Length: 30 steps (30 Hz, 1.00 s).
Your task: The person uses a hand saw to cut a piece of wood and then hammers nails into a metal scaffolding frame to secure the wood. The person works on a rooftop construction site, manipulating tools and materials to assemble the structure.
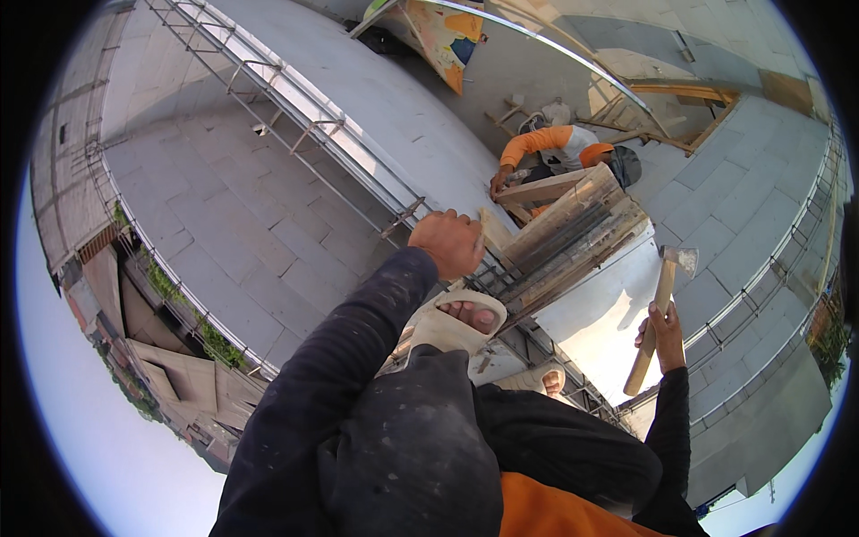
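Note:
My right hand (664,338) is wrapped round the pale wooden handle of a hatchet (665,288). Its grey metal head (683,259) points up and away, beside a bright pale panel (595,309). On the other side, my left hand (450,243) is closed at the end of a long steel rebar cage (309,134), close to a wooden board edge (495,234). What its fingers grip is hidden. Between my hands stands a rough timber column form (573,228) with rebar running along it. My sandalled foot (472,315) is beneath my left hand.
A co-worker in an orange-sleeved top (546,143) bends over the far side of the form, a hand on the timber. Grey block walls (215,224) lie left and right. More rebar cages (761,295) run along the right. Rooftops (170,367) show far below, at the left.

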Motion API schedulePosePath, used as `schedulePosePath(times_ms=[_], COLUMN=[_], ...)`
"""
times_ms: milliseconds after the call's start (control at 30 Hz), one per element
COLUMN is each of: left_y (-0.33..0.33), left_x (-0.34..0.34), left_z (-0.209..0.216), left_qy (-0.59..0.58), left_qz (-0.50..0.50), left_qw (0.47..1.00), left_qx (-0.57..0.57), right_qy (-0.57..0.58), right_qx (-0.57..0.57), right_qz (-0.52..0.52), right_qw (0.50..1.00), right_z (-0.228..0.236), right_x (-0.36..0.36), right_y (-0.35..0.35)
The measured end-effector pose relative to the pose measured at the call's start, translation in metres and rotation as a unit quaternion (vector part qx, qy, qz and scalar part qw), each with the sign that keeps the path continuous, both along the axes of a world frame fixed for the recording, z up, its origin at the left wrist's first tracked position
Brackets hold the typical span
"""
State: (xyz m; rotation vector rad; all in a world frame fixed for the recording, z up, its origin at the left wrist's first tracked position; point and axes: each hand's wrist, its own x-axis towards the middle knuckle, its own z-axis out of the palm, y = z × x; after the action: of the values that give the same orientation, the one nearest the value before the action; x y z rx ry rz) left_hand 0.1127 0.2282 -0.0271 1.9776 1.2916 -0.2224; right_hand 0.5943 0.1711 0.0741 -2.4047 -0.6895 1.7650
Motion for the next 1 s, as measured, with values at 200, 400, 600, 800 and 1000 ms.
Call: schedulePosePath(times_ms=[200,400,600,800,1000], left_y=[0.0,0.0,0.002,0.002,-0.001], left_x=[0.001,0.001,0.002,0.003,0.003], left_z=[-0.001,-0.001,0.001,0.002,0.001], left_qy=[-0.004,-0.005,0.001,0.01,0.015], left_qz=[0.005,0.011,0.007,0.004,0.004], left_qw=[1.0,1.0,1.0,1.0,1.0], left_qx=[-0.004,-0.012,-0.012,-0.013,-0.008], right_qy=[0.022,0.017,-0.004,0.026,0.02], right_qx=[0.017,0.008,0.021,-0.039,-0.045], right_qz=[-0.004,0.026,0.057,0.112,0.148], right_qw=[1.0,0.999,0.998,0.993,0.988], right_z=[-0.026,-0.032,-0.046,-0.046,-0.044], right_x=[-0.008,-0.008,0.009,0.021,0.019], right_y=[-0.018,-0.018,-0.031,-0.017,-0.01])
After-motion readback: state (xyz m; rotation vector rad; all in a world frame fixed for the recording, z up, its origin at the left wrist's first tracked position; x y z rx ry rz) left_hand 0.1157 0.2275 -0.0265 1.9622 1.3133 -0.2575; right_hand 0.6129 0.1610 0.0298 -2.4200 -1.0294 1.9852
